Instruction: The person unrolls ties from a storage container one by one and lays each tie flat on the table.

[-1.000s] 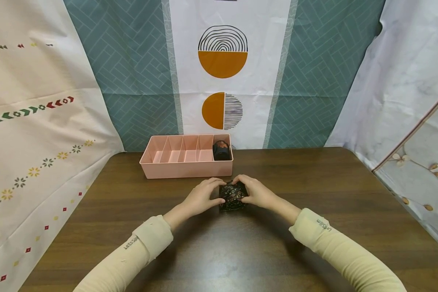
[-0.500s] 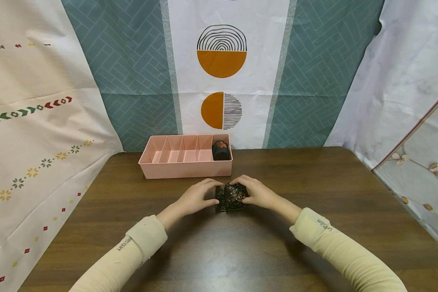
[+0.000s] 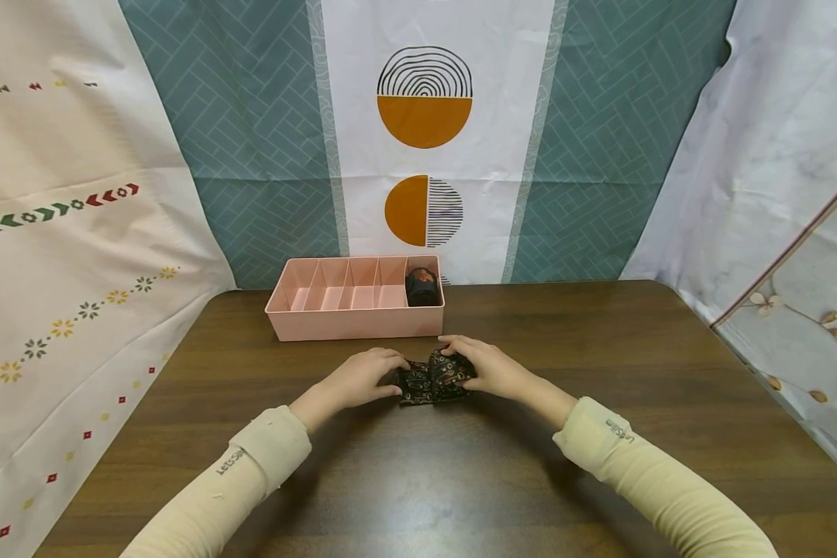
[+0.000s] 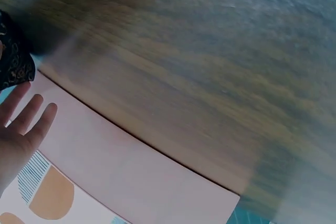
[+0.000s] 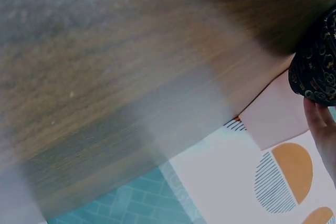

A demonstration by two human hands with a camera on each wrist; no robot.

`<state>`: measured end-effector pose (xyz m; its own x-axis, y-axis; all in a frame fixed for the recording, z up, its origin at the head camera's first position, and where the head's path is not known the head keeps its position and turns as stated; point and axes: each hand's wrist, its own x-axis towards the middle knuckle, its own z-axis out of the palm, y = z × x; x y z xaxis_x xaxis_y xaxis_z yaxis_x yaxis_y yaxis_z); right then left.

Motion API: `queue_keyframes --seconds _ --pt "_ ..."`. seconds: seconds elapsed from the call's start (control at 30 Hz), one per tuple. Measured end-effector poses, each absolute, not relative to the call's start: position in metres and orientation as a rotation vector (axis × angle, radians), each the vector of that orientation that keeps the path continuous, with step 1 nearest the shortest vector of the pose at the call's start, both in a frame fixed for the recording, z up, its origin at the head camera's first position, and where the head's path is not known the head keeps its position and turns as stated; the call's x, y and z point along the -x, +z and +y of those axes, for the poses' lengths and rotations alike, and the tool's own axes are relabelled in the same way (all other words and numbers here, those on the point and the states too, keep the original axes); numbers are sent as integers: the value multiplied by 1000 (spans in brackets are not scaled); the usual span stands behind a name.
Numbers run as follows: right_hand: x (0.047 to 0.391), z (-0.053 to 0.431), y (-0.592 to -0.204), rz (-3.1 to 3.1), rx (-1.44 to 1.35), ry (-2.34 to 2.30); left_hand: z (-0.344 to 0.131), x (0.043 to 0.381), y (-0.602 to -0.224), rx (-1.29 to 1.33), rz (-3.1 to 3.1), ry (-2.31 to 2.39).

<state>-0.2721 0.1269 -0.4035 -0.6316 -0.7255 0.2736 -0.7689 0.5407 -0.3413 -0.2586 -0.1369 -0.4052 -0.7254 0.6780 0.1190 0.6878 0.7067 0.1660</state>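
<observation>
A small black cloth with a fine gold-toned pattern (image 3: 418,383) lies on the table in front of the pink box, in the head view. Its right part is a rounded bundle and its left part a flatter flap. My left hand (image 3: 363,377) has thumb and fingertips at the flap's outer edge; the left wrist view shows its outer fingers fairly straight beside the cloth (image 4: 14,59). My right hand (image 3: 491,367) grips the bundle from the right, thumb in front and fingers behind. In the right wrist view the bundle (image 5: 317,69) rests against those fingers.
The pink divided box (image 3: 359,325) stands at the table's back edge, left of centre. Its rightmost compartment holds a rolled black item with an orange-red print (image 3: 421,287). A patterned curtain (image 3: 579,155) hangs behind the wooden table (image 3: 600,387).
My left hand has moved left, and the cloth's left part has opened out with it from a compact bundle into a flap. The right hand stays nearly in place on the bundle.
</observation>
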Motion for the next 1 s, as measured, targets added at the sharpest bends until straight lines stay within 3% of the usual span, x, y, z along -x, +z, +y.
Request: queue_keyframes --seconds 1.0 --pt "272 128 -402 -2686 -1346 597 -106 256 -407 1282 -2869 -146"
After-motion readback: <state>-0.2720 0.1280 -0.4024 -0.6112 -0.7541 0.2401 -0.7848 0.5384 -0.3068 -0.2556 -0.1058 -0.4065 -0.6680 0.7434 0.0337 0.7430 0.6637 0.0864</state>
